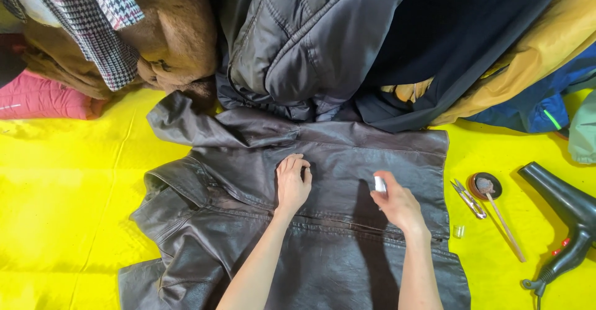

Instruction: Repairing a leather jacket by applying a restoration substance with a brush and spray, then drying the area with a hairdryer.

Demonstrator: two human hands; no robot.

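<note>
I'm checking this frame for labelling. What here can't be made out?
- Small white object in the right hand, head view: fingers cover most of it, so its kind is unclear.
- Brown leather jacket: lower part cut off by the bottom edge.
- Hair dryer: cord runs out of frame.
- Small dish: contents too small to tell.
- Left hand lies flat on the jacket.

Bright, even overhead light; yellow surface (74,179) saturated, near glare left of the left hand (292,183). Soft shadow falls between the hands, beside the right hand (397,206). Focus sharp; leather jacket (347,161) shows dull sheen.
</note>
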